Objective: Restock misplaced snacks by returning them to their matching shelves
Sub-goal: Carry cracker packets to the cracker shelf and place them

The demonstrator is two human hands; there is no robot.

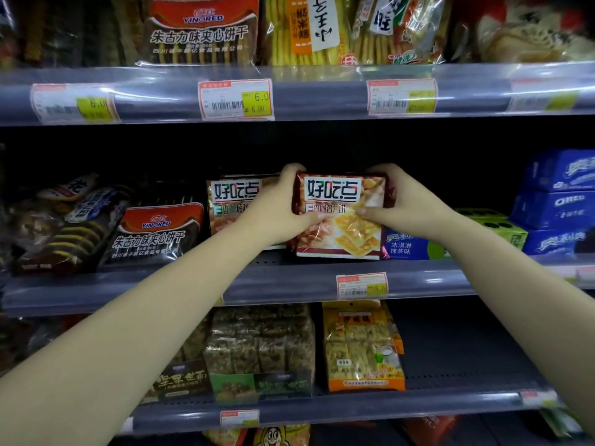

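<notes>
Biscuit pack, dark red with pale crackers pictured on its front, stands upright on the middle shelf, held from both sides. Left hand curls its fingers over the pack's top left corner, thumb pressed on the front. Right hand grips the right edge the same way, thumb on the front. Just beside it on the left stands one similar pack, partly behind the left hand. Farther left lies one black-and-red sandwich biscuit pack. On the right are three blue Oreo boxes stacked, and one green box before them. Below, the lower shelf carries one orange bag.
</notes>
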